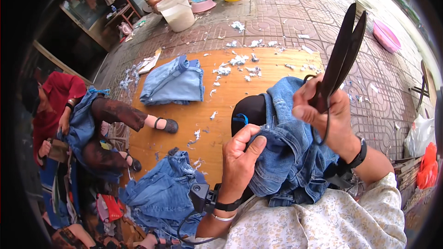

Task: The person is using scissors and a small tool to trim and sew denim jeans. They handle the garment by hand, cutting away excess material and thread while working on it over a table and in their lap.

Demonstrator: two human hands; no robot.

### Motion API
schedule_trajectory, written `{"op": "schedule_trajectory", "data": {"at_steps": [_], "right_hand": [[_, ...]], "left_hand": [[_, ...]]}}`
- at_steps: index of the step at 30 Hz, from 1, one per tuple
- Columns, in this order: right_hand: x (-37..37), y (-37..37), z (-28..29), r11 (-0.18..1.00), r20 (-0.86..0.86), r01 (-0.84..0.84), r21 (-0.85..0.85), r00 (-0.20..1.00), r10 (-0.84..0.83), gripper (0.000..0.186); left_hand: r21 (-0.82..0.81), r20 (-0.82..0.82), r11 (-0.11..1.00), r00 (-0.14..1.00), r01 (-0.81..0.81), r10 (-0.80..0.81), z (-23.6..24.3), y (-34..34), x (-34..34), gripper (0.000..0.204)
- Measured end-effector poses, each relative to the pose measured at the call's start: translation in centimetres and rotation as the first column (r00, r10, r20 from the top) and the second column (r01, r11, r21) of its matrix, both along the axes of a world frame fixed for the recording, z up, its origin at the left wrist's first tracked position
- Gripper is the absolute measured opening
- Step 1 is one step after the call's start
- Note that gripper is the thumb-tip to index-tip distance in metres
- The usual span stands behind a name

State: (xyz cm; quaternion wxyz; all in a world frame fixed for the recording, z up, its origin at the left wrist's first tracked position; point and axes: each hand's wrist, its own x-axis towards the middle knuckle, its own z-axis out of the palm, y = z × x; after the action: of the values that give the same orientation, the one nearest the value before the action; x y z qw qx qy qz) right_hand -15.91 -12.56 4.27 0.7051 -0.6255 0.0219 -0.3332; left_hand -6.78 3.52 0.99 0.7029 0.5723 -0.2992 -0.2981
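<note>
Head view: on the far left, a co-worker in a red top point(67, 85) sits with denim point(85, 124) on their lap. Next come folded light-blue jeans point(173, 83) on a wooden board point(187, 117), and a messy denim heap point(161, 184) nearer the person. Then the left hand point(241, 157) pinches the edge of a blue denim garment point(288, 161) between thumb and pointer finger. The garment sits bunched on the lap, just right of those fingers; I can't tell its long way. The right hand point(330, 115) is over its right side, fingers curled around the handles of big dark scissors point(340, 60). They point up, leaning a little right, tips well away from the cloth. The left hand is nearer the pinched edge.
</note>
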Motion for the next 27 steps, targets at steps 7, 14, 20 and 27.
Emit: {"op": "schedule_trajectory", "data": {"at_steps": [7,14,20,27], "right_hand": [[-2.9,-3.7,-0.5,0.736,-0.482,-0.223,-0.639,0.862,-0.158,0.066],[-3.3,-2.2,-0.6,0.549,-0.487,-0.328,-0.769,0.857,-0.169,0.067],[-2.8,-1.1,0.0,0.549,-0.507,-0.348,-0.760,0.846,-0.165,0.064],[-2.5,-0.4,-0.4,0.549,-0.512,-0.348,-0.760,0.841,-0.176,0.064]], "left_hand": [[-0.120,-0.037,0.993,0.999,0.003,-0.007,-1.1,0.2,0.4,0.019],[-0.153,0.063,0.988,0.998,-0.012,0.022,-1.4,-0.2,0.2,0.023],[-0.073,0.069,0.997,0.998,0.006,-0.001,-1.0,0.2,0.2,0.021],[-0.110,0.088,0.994,0.996,0.017,-0.007,-1.3,0.0,0.0,0.018]]}}
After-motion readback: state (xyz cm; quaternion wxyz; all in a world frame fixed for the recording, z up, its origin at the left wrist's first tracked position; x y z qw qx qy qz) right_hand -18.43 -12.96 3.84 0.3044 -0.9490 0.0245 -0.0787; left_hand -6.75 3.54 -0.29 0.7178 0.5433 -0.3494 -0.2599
